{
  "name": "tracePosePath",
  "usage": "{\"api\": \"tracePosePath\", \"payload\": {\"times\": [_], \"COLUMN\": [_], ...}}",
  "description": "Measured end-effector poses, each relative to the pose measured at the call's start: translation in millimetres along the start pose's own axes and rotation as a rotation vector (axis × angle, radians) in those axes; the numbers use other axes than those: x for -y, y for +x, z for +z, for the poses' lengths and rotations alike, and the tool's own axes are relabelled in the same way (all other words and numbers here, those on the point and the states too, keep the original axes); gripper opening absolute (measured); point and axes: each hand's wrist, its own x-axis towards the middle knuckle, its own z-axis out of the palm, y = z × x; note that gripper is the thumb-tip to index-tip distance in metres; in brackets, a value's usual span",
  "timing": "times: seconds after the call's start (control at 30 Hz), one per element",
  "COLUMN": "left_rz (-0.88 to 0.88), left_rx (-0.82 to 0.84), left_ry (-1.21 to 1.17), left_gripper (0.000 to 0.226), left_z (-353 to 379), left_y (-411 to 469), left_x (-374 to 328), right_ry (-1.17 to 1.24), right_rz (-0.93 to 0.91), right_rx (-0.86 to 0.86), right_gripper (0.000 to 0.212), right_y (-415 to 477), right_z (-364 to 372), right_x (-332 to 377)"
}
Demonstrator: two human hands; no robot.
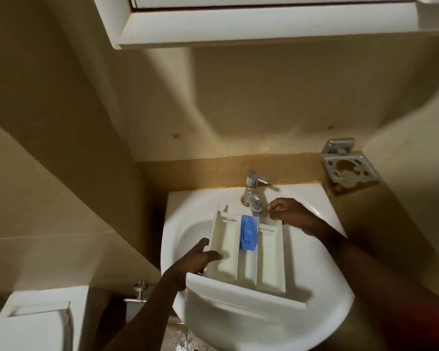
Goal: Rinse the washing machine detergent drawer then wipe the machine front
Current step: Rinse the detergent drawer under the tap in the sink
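- Detergent drawer [226,249], white, three compartments, is held over the sink [188,201] with its front panel toward the person and its back end under the faucet [252,193].
- Blue insert [248,233] sits in the middle compartment, at the far end, just below the spout.
- Left hand [195,262] grips the drawer's left wall near the front. Thumb lies over the top edge into the left compartment, other fingers curl around the outside.
- Right hand [292,215] is at the drawer's far right corner, right beside the spout. Fingers are curled, thumb and forefinger pinching the back edge.
- Faucet lever points right; can't tell if water is running, that area is blurred.
- Metal holder [350,168] is on the wall right of the sink.
- White cabinet [238,21] hangs overhead.
- Toilet tank [36,323] is at lower left, with a wall valve [140,291] between it and the sink.
- Floor under the sink looks wet.
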Motion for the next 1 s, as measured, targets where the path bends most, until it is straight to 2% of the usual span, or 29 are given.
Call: {"api": "tracePosePath", "payload": {"times": [0.1,0.2,0.3,0.37,0.43,0.57,0.67,0.73,0.83,0.93,1.0], "left_rz": [0.052,0.124,0.195,0.22,0.246,0.282,0.269,0.242,0.209,0.179,0.156], "left_rx": [-0.051,-0.116,-0.22,-0.285,-0.321,-0.384,-0.384,-0.355,-0.34,-0.289,-0.265], "left_ry": [-0.027,0.008,-0.026,-0.067,-0.068,-0.002,0.006,0.04,0.076,0.134,0.153], "left_gripper": [0.033,0.037,0.041,0.044,0.046,0.047,0.046,0.043,0.037,0.032,0.032], "left_z": [4.1,9.2,11.9,9.0,8.0,8.9,8.2,7.0,3.6,-3.3,-7.4], "left_y": [-2.6,-3.9,-5.0,-3.5,-3.9,-5.3,-6.0,-7.5,-9.0,-10.6,-13.7], "left_x": [7.0,10.6,8.2,7.2,6.0,6.9,5.1,1.0,-5.1,-8.4,-6.7], "right_ry": [0.049,-0.028,-0.002,0.053,0.054,-0.024,0.029,0.064,0.134,0.266,0.233], "right_rz": [-0.013,-0.036,0.006,0.053,0.085,0.128,0.194,0.268,0.293,0.264,0.22], "right_rx": [-0.045,-0.101,-0.181,-0.223,-0.216,-0.07,0.114,0.134,0.027,-0.159,-0.239], "right_gripper": [0.02,0.037,0.055,0.06,0.057,0.066,0.05,0.035,0.027,0.016,0.012], "right_y": [-0.3,-1.9,-0.9,-1.1,-5.1,-19.0,-25.3,-25.1,-13.2,4.8,11.0], "right_z": [8.9,22.6,40.6,53.0,64.9,86.4,86.6,78.7,69.3,60.0,55.3], "right_x": [2.1,3.5,-0.1,-4.7,-9.9,-24.3,-36.9,-38.7,-31.2,-14.9,-6.9]}}
